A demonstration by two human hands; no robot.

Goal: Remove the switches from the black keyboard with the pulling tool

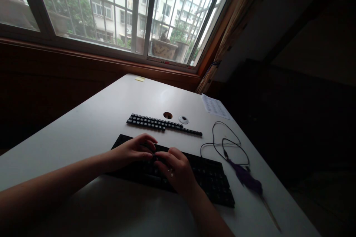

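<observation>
A black keyboard (214, 181) lies at a slant on the white table, its cable leading off from the back edge. Both hands meet over the middle of it. My left hand (133, 152) comes in from the left, its fingers curled and its thumb and fingertips drawn together close to the keys. Beside it my right hand (178, 168), wearing a ring, has thumb and index finger pinched at the same spot. Whatever is between the fingertips is too small and dark to name. Behind the keyboard, loose black keycaps (150, 121) stand in several neat rows.
Right of the keyboard lie a looped black cable (214, 133) and a purple feathery duster (249, 179) with a thin stick. Farther back are a cable hole (167, 115), its round white cover (183, 119), a printed paper sheet (217, 106) and a yellow note (139, 79). A barred window rises beyond.
</observation>
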